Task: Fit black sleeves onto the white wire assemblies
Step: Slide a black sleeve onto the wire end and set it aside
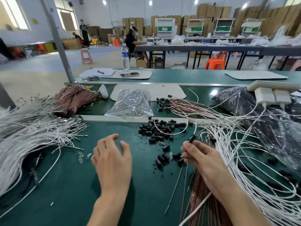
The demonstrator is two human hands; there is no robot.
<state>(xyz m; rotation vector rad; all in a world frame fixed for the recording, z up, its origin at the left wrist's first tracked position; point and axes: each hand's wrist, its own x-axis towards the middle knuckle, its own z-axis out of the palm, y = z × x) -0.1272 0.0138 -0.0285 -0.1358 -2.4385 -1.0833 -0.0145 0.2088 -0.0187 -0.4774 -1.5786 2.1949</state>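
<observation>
A black sleeve (191, 139) is pinched between the thumb and curled fingers of the right hand (201, 158), sticking up out of the grip, just to the right of the loose pile of black sleeves (158, 130) on the green surface (68, 185). Thin wire ends hang down below that hand. Whether the sleeve is already seated on a wire cannot be told.

The left hand (112, 158) is near the left of the pile, above the surface, fingers spread and relaxed, holding nothing.

White wire assemblies (241, 154) spread in a tangle to the right of the pile, and a second heap of white wires (31, 136) lies well to its left. Copper-coloured wires (201, 203) run under the right wrist, nearer the camera than the pile. A clear bag (132, 103) lies just behind the pile, a dark bag (263, 115) far to its right, and a water bottle (125, 56) stands well behind it.
</observation>
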